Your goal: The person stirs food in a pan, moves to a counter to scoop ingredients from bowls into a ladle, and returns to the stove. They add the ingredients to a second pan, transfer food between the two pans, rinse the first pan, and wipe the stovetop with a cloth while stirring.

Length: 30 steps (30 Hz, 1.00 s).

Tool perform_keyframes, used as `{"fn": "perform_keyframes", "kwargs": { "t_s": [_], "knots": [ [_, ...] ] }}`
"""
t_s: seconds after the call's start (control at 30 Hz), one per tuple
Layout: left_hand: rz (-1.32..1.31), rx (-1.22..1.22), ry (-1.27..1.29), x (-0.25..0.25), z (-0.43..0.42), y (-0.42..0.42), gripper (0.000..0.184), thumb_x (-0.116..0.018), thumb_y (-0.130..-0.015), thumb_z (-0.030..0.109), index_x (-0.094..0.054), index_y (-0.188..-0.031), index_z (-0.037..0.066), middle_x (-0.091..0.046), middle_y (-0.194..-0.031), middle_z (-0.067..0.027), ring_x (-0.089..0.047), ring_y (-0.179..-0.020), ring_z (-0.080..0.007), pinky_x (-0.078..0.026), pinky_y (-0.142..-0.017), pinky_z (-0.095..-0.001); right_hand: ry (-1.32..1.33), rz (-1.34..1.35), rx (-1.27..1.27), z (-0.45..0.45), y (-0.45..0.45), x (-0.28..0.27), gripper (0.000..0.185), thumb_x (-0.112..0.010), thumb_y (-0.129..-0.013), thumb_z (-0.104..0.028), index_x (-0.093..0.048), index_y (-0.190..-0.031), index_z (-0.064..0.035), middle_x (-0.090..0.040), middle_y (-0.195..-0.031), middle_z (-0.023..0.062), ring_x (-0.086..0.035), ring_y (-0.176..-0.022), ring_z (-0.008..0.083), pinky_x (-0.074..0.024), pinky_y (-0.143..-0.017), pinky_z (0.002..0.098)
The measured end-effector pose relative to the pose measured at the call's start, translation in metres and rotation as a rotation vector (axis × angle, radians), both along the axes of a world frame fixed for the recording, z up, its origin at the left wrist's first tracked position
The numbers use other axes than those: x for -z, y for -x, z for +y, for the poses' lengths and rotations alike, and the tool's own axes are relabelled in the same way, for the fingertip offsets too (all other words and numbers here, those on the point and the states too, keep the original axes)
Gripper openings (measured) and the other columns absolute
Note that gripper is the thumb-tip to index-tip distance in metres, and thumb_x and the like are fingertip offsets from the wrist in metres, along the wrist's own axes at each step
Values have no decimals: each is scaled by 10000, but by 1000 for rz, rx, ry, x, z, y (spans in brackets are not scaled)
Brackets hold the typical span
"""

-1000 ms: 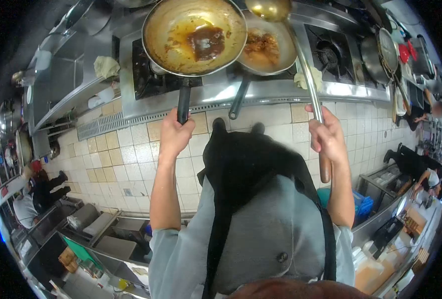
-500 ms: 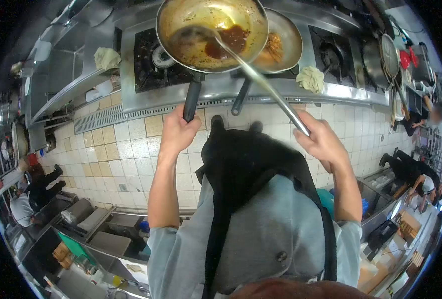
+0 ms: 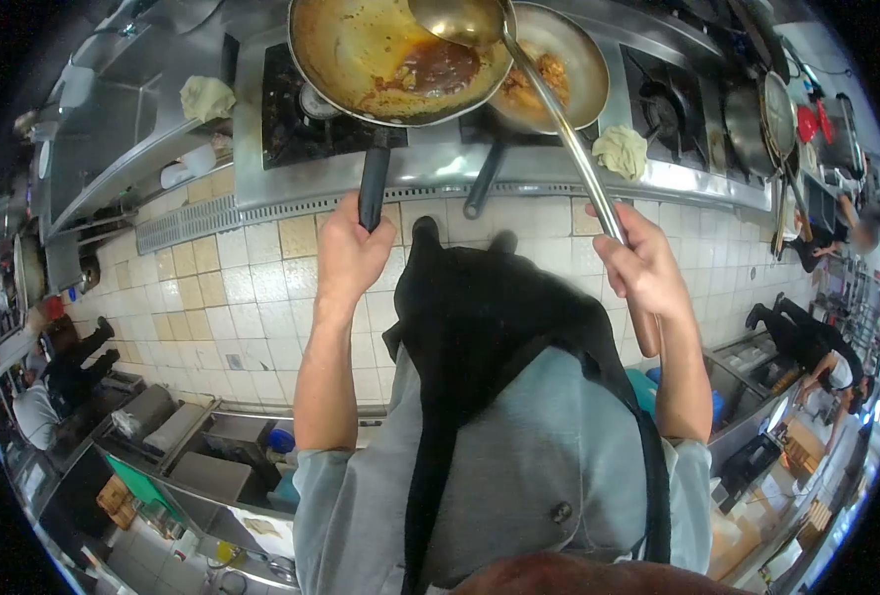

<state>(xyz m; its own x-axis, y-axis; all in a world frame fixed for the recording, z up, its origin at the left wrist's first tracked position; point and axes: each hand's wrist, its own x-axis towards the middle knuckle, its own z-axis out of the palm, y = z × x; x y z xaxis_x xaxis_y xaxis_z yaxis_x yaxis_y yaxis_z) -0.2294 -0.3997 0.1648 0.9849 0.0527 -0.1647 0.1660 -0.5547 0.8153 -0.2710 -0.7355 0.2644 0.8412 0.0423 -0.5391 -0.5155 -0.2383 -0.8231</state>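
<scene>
Gripped smooth black handle (image 3: 374,183) with left hand (image 3: 353,253), closed in a firm wrap — held round metal pan (image 3: 346,59), stained yellow-brown inside, over steel stove (image 3: 420,167), with glossy dark sauce (image 3: 440,69) pooled toward near rim. Gripped long shiny ladle (image 3: 559,124) with right hand (image 3: 643,266), also closed, just above brown handle end (image 3: 644,332); held rounded metal bowl (image 3: 460,22) over pan's far right side. Saw second pan (image 3: 587,74), partly hidden by first, with lumpy orange-brown food (image 3: 553,77) — plus crumpled pale cloth (image 3: 619,152) at stove's front edge.

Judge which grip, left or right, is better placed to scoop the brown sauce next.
Likely the right grip: it holds the ladle, whose bowl appears near the sauce. The left grip holds the pan's handle.
</scene>
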Motion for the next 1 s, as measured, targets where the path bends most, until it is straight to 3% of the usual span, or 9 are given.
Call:
{"fn": "perform_keyframes", "kwargs": {
  "t_s": [0.23, 0.3, 0.33, 0.43, 0.5, 0.63, 0.73, 0.9, 1.0],
  "knots": [
    [38, -13, 4, 5, -2, -1, 191, -654, -792, 132, -618, -932, 7, -559, -653, -135, -563, -602, -291, -475, -609, -404, -179, 169, 57, 4, 0, 2, 333, -562, -936, -72, -561, -1262, -5, -487, -652, -23, -412, -411, 65, -328, -385, 232],
    [94, 9, -40, 10, -4, -3, 186, -644, -831, 115, -630, -980, 4, -576, -709, -66, -541, -676, -140, -448, -621, -299, -229, 200, 50, 10, 1, 1, 338, -562, -927, -78, -563, -1257, -5, -485, -645, -21, -410, -401, 69, -328, -375, 234],
    [92, 8, -40, 10, -6, -5, 186, -644, -831, 115, -630, -980, 4, -576, -709, -66, -541, -676, -140, -448, -621, -299, -280, 230, 43, 12, 1, 1, 344, -561, -917, -85, -565, -1252, -5, -484, -638, -18, -408, -391, 72, -327, -364, 235],
    [72, 9, -34, 2, -14, -11, 215, -660, -811, 145, -624, -973, 7, -560, -679, -81, -557, -653, -186, -453, -612, -332, -391, 302, 6, 18, -2, 2, 356, -557, -909, -105, -568, -1249, -2, -475, -628, -15, -390, -365, 77, -312, -339, 238],
    [108, -2, -110, -6, -17, -14, 192, -663, -779, 142, -594, -887, -1, -588, -658, -165, -614, -653, -356, -490, -632, -434, -483, 364, 58, 25, -6, -9, 354, -547, -915, -107, -561, -1249, 10, -467, -627, -16, -378, -357, 72, -303, -326, 236],
    [95, 7, -127, 0, -11, -15, 198, -668, -778, 144, -586, -878, -6, -596, -665, -174, -621, -662, -373, -495, -637, -436, -768, 440, 136, 26, -10, -12, 357, -513, -939, -110, -533, -1257, 50, -445, -636, -23, -356, -346, 54, -292, -298, 229],
    [105, 21, -91, 6, -2, -11, 212, -676, -777, 140, -601, -904, -12, -598, -667, -166, -622, -643, -354, -495, -635, -436, -981, 452, 164, 22, -8, -2, 368, -506, -952, -113, -514, -1270, 70, -426, -645, -28, -346, -348, 44, -294, -289, 219],
    [229, -80, 203, 15, 6, -7, 176, -638, -825, 78, -613, -980, -1, -576, -683, -35, -564, -580, -133, -444, -532, -307, -987, 362, 230, 9, -1, -3, 374, -504, -956, -116, -511, -1283, 64, -410, -644, -29, -342, -348, 45, -293, -289, 217],
    [308, -144, 280, -2, 9, 0, 161, -614, -847, 67, -593, -995, 8, -559, -696, -3, -521, -551, -76, -402, -494, -247, -960, 292, 237, -8, 4, -2, 373, -507, -952, -109, -512, -1286, 57, -423, -649, -19, -346, -351, 53, -295, -289, 226]
  ]
}}
